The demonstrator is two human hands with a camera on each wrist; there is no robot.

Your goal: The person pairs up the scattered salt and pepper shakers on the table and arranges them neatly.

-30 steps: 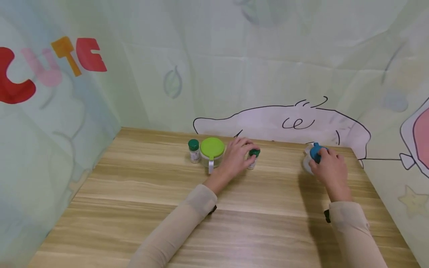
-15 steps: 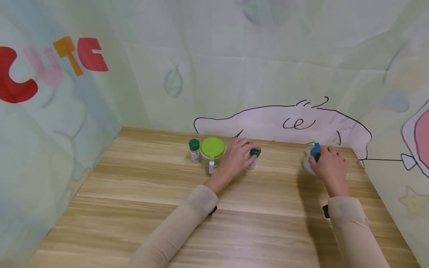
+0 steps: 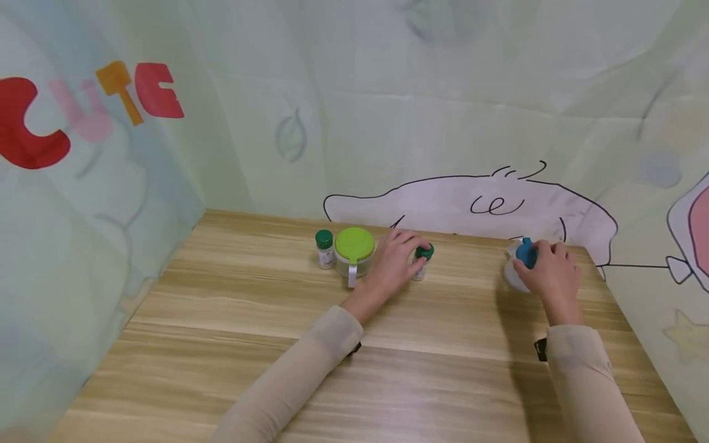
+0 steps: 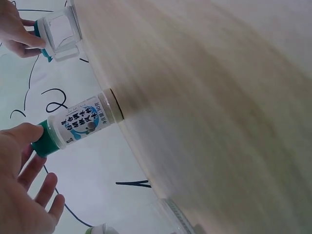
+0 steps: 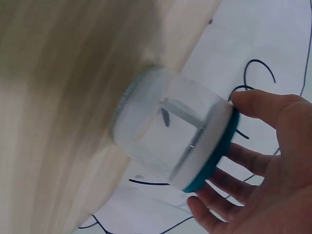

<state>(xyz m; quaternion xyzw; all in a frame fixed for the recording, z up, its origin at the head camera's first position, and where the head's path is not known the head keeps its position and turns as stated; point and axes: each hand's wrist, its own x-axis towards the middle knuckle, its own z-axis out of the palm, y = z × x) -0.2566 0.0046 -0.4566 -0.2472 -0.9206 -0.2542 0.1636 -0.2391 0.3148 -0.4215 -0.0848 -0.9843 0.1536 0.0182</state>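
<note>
At the back of the table, my left hand (image 3: 394, 261) pinches the green cap of a small spice bottle (image 4: 84, 122) between thumb and fingers. The labelled bottle stands upright on the wood. Farther right, my right hand (image 3: 552, 277) grips the blue lid of a clear seasoning jar (image 5: 170, 124), thumb on one side and fingers on the other. Its base touches the table, and the see-through body shows no filling that I can make out. Left of my left hand stands a second jar with a lime-green lid (image 3: 355, 244), partly covered by that hand. Beside it is another green-capped bottle (image 3: 325, 249).
The wood-grain table (image 3: 232, 320) ends at a printed cloth backdrop (image 3: 376, 141) close behind the containers. Cloth also hangs along the left and right sides. A light handle (image 3: 352, 275) sticks out toward me from the lime-lidded jar.
The head view has shifted slightly, so everything sits a little farther right. My right hand's hold on the blue lid has altered slightly; the left hand keeps its pinch, and the containers stay put.
</note>
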